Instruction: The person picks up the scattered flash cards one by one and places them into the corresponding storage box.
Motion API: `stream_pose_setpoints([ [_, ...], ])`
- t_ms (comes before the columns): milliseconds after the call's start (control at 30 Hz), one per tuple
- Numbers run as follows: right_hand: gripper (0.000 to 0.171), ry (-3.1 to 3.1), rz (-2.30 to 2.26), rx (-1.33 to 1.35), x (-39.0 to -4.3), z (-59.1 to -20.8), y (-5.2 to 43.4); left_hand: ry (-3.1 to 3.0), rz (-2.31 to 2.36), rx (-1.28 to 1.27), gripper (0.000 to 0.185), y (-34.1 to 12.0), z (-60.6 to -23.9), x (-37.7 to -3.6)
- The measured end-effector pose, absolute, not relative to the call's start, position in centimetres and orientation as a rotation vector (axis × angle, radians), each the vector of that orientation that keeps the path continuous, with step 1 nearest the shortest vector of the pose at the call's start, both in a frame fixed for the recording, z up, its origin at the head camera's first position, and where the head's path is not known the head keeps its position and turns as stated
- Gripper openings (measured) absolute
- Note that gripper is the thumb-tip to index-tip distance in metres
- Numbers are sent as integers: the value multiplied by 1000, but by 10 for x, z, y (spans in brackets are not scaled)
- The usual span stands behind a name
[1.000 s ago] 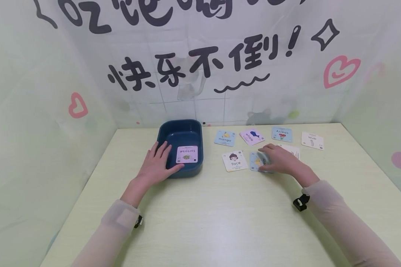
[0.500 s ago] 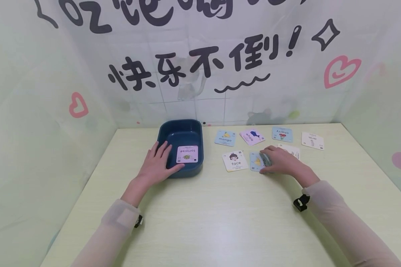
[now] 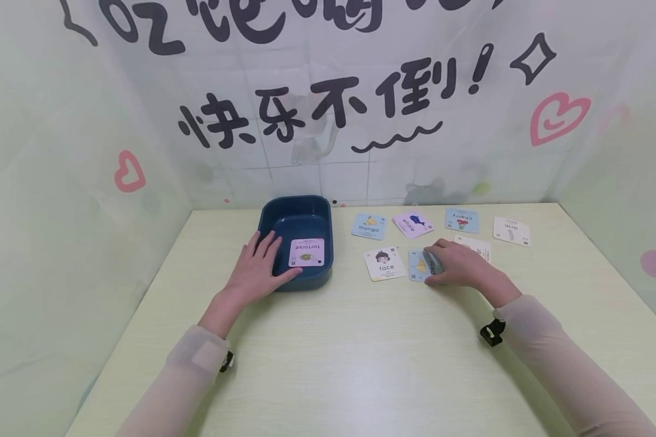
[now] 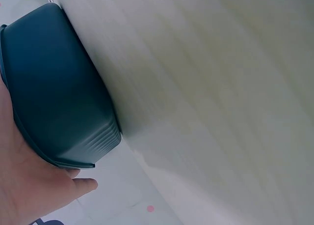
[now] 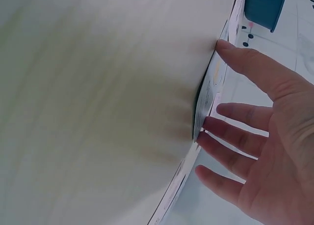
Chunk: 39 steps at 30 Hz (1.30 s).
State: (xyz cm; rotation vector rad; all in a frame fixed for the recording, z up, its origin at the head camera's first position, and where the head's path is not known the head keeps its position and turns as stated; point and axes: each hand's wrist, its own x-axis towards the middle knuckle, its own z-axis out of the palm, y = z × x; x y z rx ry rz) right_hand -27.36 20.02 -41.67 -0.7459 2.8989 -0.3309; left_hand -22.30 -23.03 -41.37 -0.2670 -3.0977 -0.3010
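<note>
My left hand (image 3: 249,271) rests over the front left rim of a dark blue plastic tray (image 3: 313,283), fingers spread and thumb stretched along the near edge. Inside the tray lies a pink tortoise flash card (image 3: 307,252). My right hand (image 3: 460,262) pinches a light blue pear flash card (image 3: 418,266) by two opposite edges, thumb on the near one and fingertips on the far one. The right wrist view has this pear card (image 5: 208,95) slightly bowed, close over the tabletop. Its right part is hidden under the hand in the head view.
Left of the pear card lies a face card (image 3: 385,264). Behind are mango (image 3: 369,226), whale (image 3: 412,224), cherry (image 3: 461,220) and arm (image 3: 511,231) cards. Another white card (image 3: 478,246) is partly covered by my right hand. A printed curtain (image 3: 328,176) stands behind the table.
My right fingertips have shifted slightly to the right on the pear card, which now shows more of its printed word. My left hand and the tray have stayed put.
</note>
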Motion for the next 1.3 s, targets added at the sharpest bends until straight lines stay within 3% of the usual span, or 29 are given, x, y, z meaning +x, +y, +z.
stream_pose_setpoints([
  [300,73,2918,-281,-803,-277,-410,198,-3101,-293,-251,97,-230,-410,-225],
  [733,71,2868,-500,-654,-271,-415,199,-3094,-289,-247,96,-230,-417,-217],
  [900,57,2909,-530,-676,-271,-417,199,-3095,-292,-249,97,-230,-418,-216],
  [1133,21,2912,-630,-729,-279,-412,200,-3094,-298,-250,97,-230,-414,-216],
  [1300,13,2816,-787,-668,-285,-401,199,-3080,-304,-255,96,-230,-411,-218],
])
